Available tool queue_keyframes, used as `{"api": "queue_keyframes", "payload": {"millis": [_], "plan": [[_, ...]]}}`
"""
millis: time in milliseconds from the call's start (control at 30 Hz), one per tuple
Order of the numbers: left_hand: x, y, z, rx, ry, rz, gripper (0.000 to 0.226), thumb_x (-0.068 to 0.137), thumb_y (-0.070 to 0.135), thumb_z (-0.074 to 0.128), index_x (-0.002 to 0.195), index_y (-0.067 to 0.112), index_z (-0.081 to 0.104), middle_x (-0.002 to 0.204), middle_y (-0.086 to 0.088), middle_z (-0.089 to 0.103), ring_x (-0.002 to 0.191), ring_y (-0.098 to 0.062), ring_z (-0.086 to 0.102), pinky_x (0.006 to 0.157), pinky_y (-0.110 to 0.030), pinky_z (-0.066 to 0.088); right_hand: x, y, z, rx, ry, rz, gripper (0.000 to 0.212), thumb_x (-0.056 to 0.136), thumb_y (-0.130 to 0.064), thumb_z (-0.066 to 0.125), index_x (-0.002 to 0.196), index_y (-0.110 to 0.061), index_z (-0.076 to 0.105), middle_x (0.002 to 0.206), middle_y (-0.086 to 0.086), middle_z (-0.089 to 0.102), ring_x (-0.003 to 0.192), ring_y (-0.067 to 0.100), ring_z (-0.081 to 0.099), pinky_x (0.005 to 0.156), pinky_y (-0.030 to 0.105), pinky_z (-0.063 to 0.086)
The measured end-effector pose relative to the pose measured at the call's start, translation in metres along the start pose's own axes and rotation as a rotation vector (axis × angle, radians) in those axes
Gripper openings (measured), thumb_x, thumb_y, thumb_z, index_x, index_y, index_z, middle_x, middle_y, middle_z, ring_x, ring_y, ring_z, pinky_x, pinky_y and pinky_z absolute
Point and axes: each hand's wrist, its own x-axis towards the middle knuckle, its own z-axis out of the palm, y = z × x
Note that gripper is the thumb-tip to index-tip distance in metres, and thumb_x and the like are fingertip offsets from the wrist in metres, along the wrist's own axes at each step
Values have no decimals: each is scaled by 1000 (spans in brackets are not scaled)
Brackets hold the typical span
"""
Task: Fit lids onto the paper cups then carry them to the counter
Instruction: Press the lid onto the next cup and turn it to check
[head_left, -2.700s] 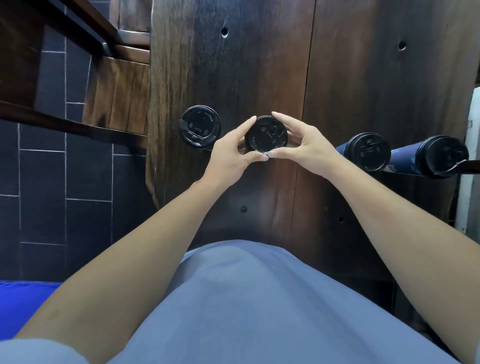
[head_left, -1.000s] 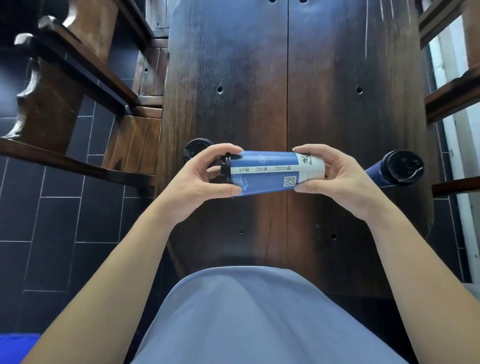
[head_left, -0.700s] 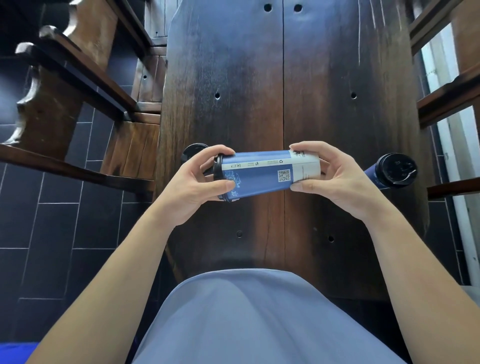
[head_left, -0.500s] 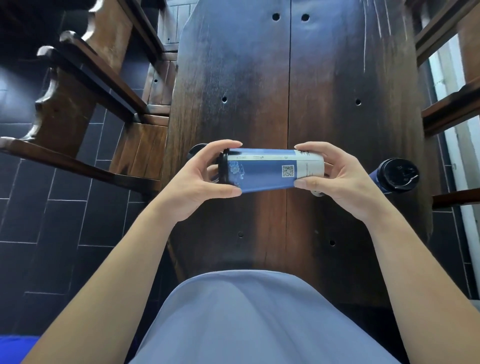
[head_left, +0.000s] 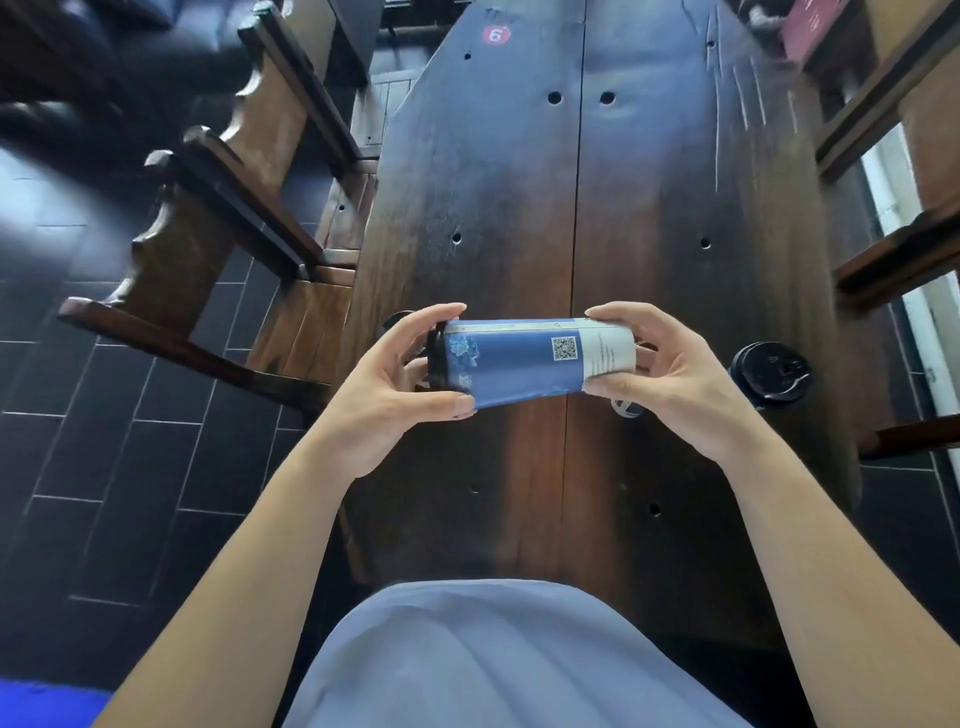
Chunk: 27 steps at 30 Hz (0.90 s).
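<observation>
**A:** Here we are, looking straight down. Both hands are up over the dark wooden counter, and between them a blue paper cup lies on its side in the air, clear of the wood.

**B:** Which end is which?

**A:** The black lid sits on the cup's mouth, pointing to the person's left. The left hand is curled around that lidded end, thumb under the rim, forefinger arched over the top. The right hand holds the white-banded base, fingers bent over the top and thumb beneath. Both are gripping.

**B:** Anything printed on it?

**A:** A QR code near the white band, and a pale flower pattern close to the lid.

**B:** And on the counter itself?

**A:** Out to the right, a second cup stands with its black lid on, well apart from the held one. Just behind the left hand's fingers, a dark round shape peeks out; mostly hidden, I can't say what it is.

**B:** The surroundings?

**A:** A wooden chair on the left over dark floor tiles, and a red round sticker with a 6 at the far end of the counter. A pale blue garment fills the bottom.
</observation>
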Motion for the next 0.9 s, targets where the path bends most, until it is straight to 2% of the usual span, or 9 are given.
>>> {"api": "queue_keyframes", "payload": {"millis": [133, 200, 300, 433, 567, 633, 767, 900], "plan": [[-2, 1, 2, -9, 21, 35, 65, 74, -9, 79, 129, 22, 66, 130, -2, 59, 114, -29, 61, 91, -71, 56, -2, -4, -1, -12, -7, -1, 59, 79, -12, 83, 132, -21, 60, 124, -3, 68, 115, 19, 64, 90, 36, 56], [-3, 3, 0, -14, 28, 29, 61, 76, -7, 78, 126, 25, 67, 126, 0, 61, 113, -26, 63, 88, -66, 60, -3, -6, 2, -15, -25, -13, 64, 78, -11, 84, 135, -22, 58, 126, -3, 66, 118, 20, 63, 93, 38, 56], [-5, 3, -7, -35, 20, 13, 61, 77, -3, 79, 129, 28, 66, 127, -2, 62, 117, -31, 65, 84, -61, 62, -3, -8, 8, -41, -37, -32, 69, 78, -5, 85, 138, -22, 56, 131, 0, 64, 127, 23, 59, 99, 41, 54], [-6, 3, -22, -78, -63, 23, 70, 72, 1, 85, 134, 26, 64, 134, -5, 60, 121, -29, 64, 89, -63, 60, -3, -16, 19, -68, -8, -34, 65, 77, -7, 85, 134, -20, 58, 127, 3, 66, 123, 23, 61, 92, 37, 56], [-9, 1, -38, -50, -104, 88, 65, 74, -13, 78, 126, 23, 66, 149, -11, 51, 122, -27, 58, 93, -70, 55, -6, -22, 36, -97, 16, 7, 63, 78, -9, 84, 134, -21, 57, 127, 4, 66, 120, 25, 62, 90, 40, 59], [-10, 1, -45, -53, -99, 95, 60, 72, -9, 80, 121, 21, 66, 145, -14, 52, 119, -30, 58, 89, -67, 58, -7, -24, 46, -117, 30, 10, 64, 79, -9, 84, 135, -22, 57, 128, 4, 66, 121, 25, 62, 92, 40, 59], [-16, -1, -58, -133, -104, 40, 58, 68, 8, 84, 121, 25, 69, 127, -8, 55, 110, -26, 63, 85, -60, 61, -9, -31, 69, -66, 86, 9, 64, 78, 0, 83, 135, -19, 61, 125, 10, 66, 109, 15, 64, 80, 26, 57], [-20, -5, -73, -166, -176, 49, 70, 69, 5, 85, 133, 25, 65, 139, -13, 52, 117, -29, 61, 92, -62, 59, -15, -39, 87, -60, 138, 20, 58, 79, 5, 81, 132, -10, 63, 120, 12, 66, 102, 15, 67, 75, 24, 58]]}}
